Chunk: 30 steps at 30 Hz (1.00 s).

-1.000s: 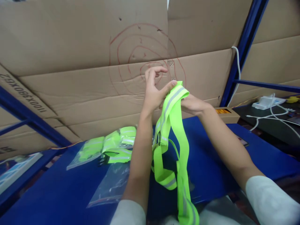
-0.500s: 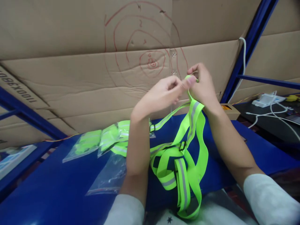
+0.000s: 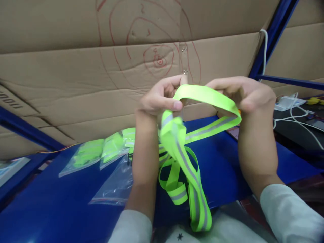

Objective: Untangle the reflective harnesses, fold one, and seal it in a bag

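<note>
A fluorescent yellow-green reflective strap [image 3: 189,165] with a grey stripe hangs in loops over the table's front edge. My left hand [image 3: 167,96] is closed on a folded part of it, thumb pressing along the band. To the right, my right hand [image 3: 240,92] has its curled fingers around the other end of a raised loop, which arches between both hands. The lower coils rest on the blue table [image 3: 63,202] and droop toward my lap. Part of the strap lies hidden behind my left forearm.
Clear bags [image 3: 88,153] with folded green straps lie at the back left, and a flat clear bag [image 3: 113,184] lies nearer. A cardboard wall [image 3: 76,74] with red rings stands behind, beside blue metal posts [image 3: 273,37]. White cables [image 3: 301,123] lie on a black surface at right.
My hands have moved apart, the right one going rightward. A strap loop is now spread between them, where before they pinched it close together. The view has shifted slightly.
</note>
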Each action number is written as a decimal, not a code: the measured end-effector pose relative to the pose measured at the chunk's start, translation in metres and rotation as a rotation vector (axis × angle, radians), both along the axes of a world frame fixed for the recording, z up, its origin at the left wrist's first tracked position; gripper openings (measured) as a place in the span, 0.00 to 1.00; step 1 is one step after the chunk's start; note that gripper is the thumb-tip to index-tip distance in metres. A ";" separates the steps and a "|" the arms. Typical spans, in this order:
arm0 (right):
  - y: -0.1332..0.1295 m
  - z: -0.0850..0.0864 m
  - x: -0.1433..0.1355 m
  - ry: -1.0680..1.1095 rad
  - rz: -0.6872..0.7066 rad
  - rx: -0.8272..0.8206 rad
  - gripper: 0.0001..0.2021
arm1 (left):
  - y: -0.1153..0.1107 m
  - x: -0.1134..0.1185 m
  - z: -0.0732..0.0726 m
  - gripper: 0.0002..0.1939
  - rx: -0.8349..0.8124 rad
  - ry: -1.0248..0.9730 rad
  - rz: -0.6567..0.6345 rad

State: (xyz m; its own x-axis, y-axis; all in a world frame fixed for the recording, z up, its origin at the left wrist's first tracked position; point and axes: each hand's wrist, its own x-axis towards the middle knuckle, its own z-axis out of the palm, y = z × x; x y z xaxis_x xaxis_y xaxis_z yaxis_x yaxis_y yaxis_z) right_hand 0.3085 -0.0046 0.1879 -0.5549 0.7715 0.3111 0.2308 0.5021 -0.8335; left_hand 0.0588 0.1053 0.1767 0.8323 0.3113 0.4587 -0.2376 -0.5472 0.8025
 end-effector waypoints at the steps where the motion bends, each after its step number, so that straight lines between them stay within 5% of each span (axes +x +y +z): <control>1: -0.001 -0.002 0.006 0.044 0.001 0.006 0.36 | 0.000 -0.003 -0.001 0.39 -0.006 0.003 0.044; 4: -0.003 -0.005 0.005 0.199 -0.106 0.113 0.29 | -0.005 -0.013 0.001 0.40 0.010 -0.032 0.118; 10: -0.022 0.018 -0.018 0.414 -0.100 0.143 0.19 | -0.034 -0.025 0.019 0.28 0.124 0.169 -0.044; 17: -0.025 0.013 -0.018 0.489 -0.262 0.266 0.19 | -0.041 0.000 0.019 0.18 0.455 -0.014 0.325; 19: -0.016 0.004 -0.019 0.408 -0.270 0.380 0.22 | -0.037 0.003 0.018 0.16 0.478 -0.085 0.357; 24: -0.001 -0.001 -0.027 0.080 -0.417 0.632 0.22 | -0.036 -0.007 0.018 0.22 0.373 -0.061 0.130; 28: -0.010 0.012 -0.038 -0.495 -0.311 0.616 0.34 | -0.044 -0.012 0.021 0.20 0.569 -0.010 0.182; 30: -0.015 0.014 -0.038 -0.643 -0.383 0.573 0.35 | -0.046 -0.012 0.022 0.22 0.656 0.028 0.212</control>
